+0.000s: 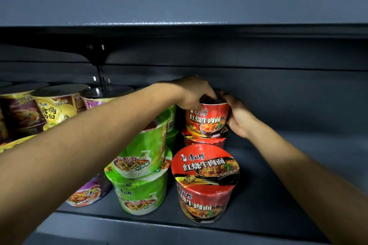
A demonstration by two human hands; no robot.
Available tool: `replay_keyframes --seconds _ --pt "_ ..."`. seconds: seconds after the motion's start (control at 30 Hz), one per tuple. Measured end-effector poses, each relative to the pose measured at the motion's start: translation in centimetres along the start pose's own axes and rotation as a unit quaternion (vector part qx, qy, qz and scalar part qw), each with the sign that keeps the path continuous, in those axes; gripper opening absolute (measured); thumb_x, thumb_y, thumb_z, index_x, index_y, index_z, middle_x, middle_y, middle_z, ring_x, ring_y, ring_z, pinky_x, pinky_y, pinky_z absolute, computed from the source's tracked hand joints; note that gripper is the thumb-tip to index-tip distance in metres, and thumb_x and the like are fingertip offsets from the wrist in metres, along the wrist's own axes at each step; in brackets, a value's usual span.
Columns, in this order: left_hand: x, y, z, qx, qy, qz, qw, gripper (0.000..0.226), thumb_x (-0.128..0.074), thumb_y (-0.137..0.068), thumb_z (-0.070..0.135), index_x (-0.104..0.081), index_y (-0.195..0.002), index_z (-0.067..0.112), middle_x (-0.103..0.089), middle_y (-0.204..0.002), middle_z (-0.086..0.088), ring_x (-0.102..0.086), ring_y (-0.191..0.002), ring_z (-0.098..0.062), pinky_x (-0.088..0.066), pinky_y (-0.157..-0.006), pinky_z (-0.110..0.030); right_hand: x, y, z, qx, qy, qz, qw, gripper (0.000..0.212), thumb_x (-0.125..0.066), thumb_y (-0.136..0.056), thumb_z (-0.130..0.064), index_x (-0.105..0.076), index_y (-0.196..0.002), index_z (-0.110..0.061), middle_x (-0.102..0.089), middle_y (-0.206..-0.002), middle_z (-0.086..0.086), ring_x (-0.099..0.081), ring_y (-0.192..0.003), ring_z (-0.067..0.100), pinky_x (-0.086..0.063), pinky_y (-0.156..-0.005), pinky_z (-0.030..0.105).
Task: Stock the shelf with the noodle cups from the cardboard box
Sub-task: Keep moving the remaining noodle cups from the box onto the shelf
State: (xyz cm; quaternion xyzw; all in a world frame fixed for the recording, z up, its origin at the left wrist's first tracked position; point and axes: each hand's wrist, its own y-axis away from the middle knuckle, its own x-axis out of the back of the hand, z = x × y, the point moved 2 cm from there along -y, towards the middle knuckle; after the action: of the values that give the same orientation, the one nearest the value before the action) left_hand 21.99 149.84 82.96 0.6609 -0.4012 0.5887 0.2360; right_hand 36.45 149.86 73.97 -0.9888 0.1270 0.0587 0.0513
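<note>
Gripping the upper red plastic-wrapped noodle cup (207, 120) from both sides, both hands are at the back of the dark grey metal shelf (278, 175). Left hand (191, 93): fingers curled over the cup's top rim from the left. Right hand (240, 117): fingers curled round the cup's right wall, thumb at the rim. The held cup sits upright on top of a second red noodle cup (203, 141), of which only the lid edge and a strip of wall show.

Front row, same column: a third red noodle cup with a red foil lid (205, 183) stands upright near the shelf's front edge, apart from both hands.

Just left of the red column: two green noodle cups stacked, lower green cup (139, 195) upright, upper green cup (143, 151) resting on it, partly hidden by the left forearm. Further green cups behind them; count cannot be told.

Left again: a purple noodle cup (87, 193) under the forearm, mostly hidden. Back left: a yellow noodle cup (53, 109) and a silver-lidded purple cup (103, 95).

A second grey shelf board (179, 10) runs above.
</note>
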Motion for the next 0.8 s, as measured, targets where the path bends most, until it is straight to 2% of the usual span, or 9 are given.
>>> replay_keyframes --seconds 0.07,0.37,0.57,0.67,0.73,0.8 --pt "0.0 0.0 0.1 0.003 -0.001 0.0 1.0 0.051 -0.063 -0.089 0.023 -0.05 -0.138 0.027 -0.055 -0.136 -0.001 -0.05 -0.121 -0.022 -0.038 -0.089 -0.024 0.0 0.1 -0.1 0.001 0.002 0.003 1.0 0.019 -0.046 -0.097 -0.033 -0.063 -0.099 -0.024 -0.067 -0.112 0.007 -0.062 -0.107 0.025 -0.046 -0.1 0.045" --pt "0.2 0.2 0.5 0.01 0.001 -0.019 1.0 0.05 -0.06 -0.091 0.023 -0.047 -0.139 0.024 -0.052 -0.138 -0.003 -0.048 -0.124 -0.023 -0.04 -0.096 -0.029 0.5 -0.2 0.0 0.008 0.032 0.004 0.999 0.034 -0.047 -0.096 -0.037 -0.057 -0.125 -0.022 -0.064 -0.121 0.006 -0.061 -0.108 0.025 -0.047 -0.098 0.046" --pt "0.2 0.7 0.7 0.026 0.031 -0.036 0.999 0.054 -0.064 -0.087 0.013 -0.048 -0.138 0.023 -0.05 -0.139 -0.003 -0.048 -0.124 -0.022 -0.042 -0.101 -0.034 0.9 -0.1 -0.1 -0.014 0.051 0.021 0.998 0.062 -0.05 -0.085 -0.063 -0.049 -0.134 -0.025 -0.059 -0.129 0.004 -0.057 -0.114 0.026 -0.043 -0.101 0.048" --pt "0.7 1.3 0.5 0.033 0.043 -0.038 0.998 0.057 -0.067 -0.085 0.015 -0.047 -0.138 0.024 -0.049 -0.14 -0.002 -0.047 -0.125 -0.021 -0.041 -0.101 -0.031 1.4 -0.1 -0.5 0.012 0.074 0.067 0.995 0.064 -0.047 -0.086 -0.064 -0.048 -0.135 -0.023 -0.055 -0.135 0.002 -0.052 -0.12 0.024 -0.039 -0.104 0.043" --pt "1.2 1.8 0.1 0.043 0.044 -0.025 0.998 0.056 -0.065 -0.087 0.02 -0.045 -0.139 0.025 -0.047 -0.141 -0.002 -0.045 -0.127 -0.021 -0.038 -0.1 -0.027 1.4 0.2 -1.0 0.049 0.103 0.117 0.987 0.057 -0.046 -0.091 -0.057 -0.051 -0.131 -0.017 -0.056 -0.126 -0.001 -0.052 -0.113 0.02 -0.039 -0.093 0.033" --pt "1.5 2.5 -0.5 0.056 0.045 -0.007 0.997 0.053 -0.063 -0.089 0.026 -0.045 -0.14 0.027 -0.045 -0.143 -0.002 -0.044 -0.128 -0.021 -0.035 -0.1 -0.025 1.0 0.9 -2.0 0.116 0.118 0.164 0.972 0.04 -0.049 -0.095 -0.043 -0.057 -0.118 -0.012 -0.057 -0.106 -0.001 -0.053 -0.095 0.014 -0.038 -0.078 0.025"
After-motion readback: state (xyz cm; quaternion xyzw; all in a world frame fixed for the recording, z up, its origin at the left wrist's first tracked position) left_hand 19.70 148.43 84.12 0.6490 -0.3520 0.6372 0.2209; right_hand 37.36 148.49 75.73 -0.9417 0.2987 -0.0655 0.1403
